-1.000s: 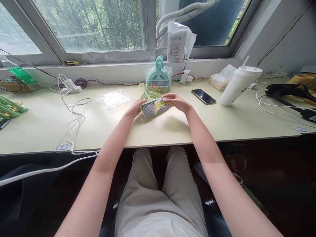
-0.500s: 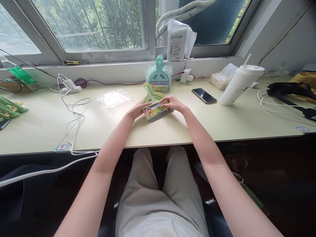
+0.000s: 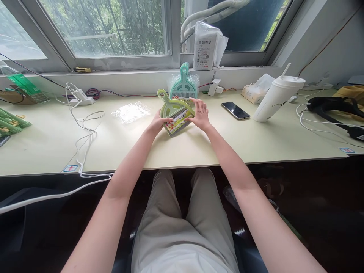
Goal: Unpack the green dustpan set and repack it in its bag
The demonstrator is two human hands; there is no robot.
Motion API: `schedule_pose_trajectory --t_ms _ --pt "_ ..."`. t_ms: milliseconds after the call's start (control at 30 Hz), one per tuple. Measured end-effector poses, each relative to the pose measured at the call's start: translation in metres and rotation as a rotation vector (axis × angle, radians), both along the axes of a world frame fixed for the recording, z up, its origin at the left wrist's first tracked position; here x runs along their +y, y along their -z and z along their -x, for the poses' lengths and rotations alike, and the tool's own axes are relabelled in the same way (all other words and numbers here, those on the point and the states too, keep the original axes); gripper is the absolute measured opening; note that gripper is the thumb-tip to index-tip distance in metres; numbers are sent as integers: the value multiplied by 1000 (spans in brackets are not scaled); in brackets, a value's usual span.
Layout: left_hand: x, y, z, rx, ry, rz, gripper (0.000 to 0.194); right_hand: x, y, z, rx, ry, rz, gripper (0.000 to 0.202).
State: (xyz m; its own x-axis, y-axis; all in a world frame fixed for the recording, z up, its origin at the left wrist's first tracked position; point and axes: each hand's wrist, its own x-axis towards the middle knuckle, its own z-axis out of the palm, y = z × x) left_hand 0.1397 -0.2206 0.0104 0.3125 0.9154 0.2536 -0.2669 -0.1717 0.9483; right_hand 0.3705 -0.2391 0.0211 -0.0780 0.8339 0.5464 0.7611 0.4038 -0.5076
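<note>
A small yellow-green dustpan and brush set (image 3: 176, 113), with a printed label across it, is tilted above the front middle of the table. My left hand (image 3: 157, 123) is closed on its left edge, thumb over the front. Around the right corner of the set is my right hand (image 3: 200, 115), thumb near the label side and the other fingers raised and bent beyond the corner. Behind stands a similar mint-green dustpan set (image 3: 184, 81) in clear wrap, partly covered by the one in my hands. Left of my hands lies a crumpled clear plastic wrapper (image 3: 131, 112).
White cables (image 3: 89, 131) and a power strip (image 3: 82, 101) lie on the left of the table (image 3: 119, 151). To the right are a phone (image 3: 235, 110), a tissue pack (image 3: 257, 89), a leaning white cup with a straw (image 3: 277, 99) and a black strap device (image 3: 335, 110).
The yellow-green set has turned, its handle swinging left and its right corner rising. My right hand has moved from the label to the right corner, with its fingers lifted.
</note>
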Motion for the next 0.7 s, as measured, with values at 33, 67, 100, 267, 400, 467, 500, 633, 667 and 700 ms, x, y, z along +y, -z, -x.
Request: schedule_pose_trajectory --t_ms 33,67,100,267,400,467,500,633,667,700 --pt "1 0 0 -26 -31 -7 81 2 2 2 48 37 2 93" --pt "2 0 -1 -51 -59 -14 84 4 4 5 117 58 23 98" --pt "3 0 -1 -73 -83 -23 87 5 6 8 210 57 66 101" --pt "8 -2 -2 -128 -149 -81 93 -1 11 28 724 -315 539 72" --pt "5 -4 -1 -100 -185 -92 97 -10 12 37 865 -501 691 46" --pt "2 -5 -2 -63 -189 -82 96 -12 12 37 920 -489 678 37" --pt "1 -6 -2 -42 -183 -72 95 -12 11 36 940 -480 673 34" --pt "-6 -9 0 20 -125 -17 86 -12 9 33 977 -460 670 26" --pt "-7 -10 0 24 -112 -12 85 -12 8 32 975 -458 672 25" --pt "-8 -10 1 24 -102 -14 85 -13 8 32 972 -457 673 24"
